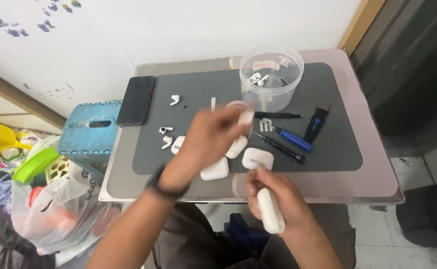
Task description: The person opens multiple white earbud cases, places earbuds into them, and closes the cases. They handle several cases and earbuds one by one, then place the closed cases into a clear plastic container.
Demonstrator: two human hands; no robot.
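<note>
The right hand [278, 201], low in the centre of the frame, is gripping a white earbud case [270, 210], its fingers wrapped around the case and holding it just below the desk's near edge. The left hand [211, 139], blurred, is reaching over the middle of the dark mat [328, 144] that is covering the desk [378, 184]; its fingers are pinching a small white piece [246, 117], too smeared to identify. A black wristband [166, 187] is circling the left wrist. Under and beside the left hand, several more white cases [257, 158] are lying on the mat, close together, and loose white earbuds [174, 99] are sitting to the left of them. A clear round tub [273, 89] holding small white parts is standing at the upper centre. To the right of the hands, a blue-handled screwdriver [290, 139], a black screwdriver [280, 147] and a black flat tool [315, 122] are lying side by side. A black phone [136, 99] is resting at the mat's left edge, partly over a blue plastic stool [86, 137] beside the desk.
</note>
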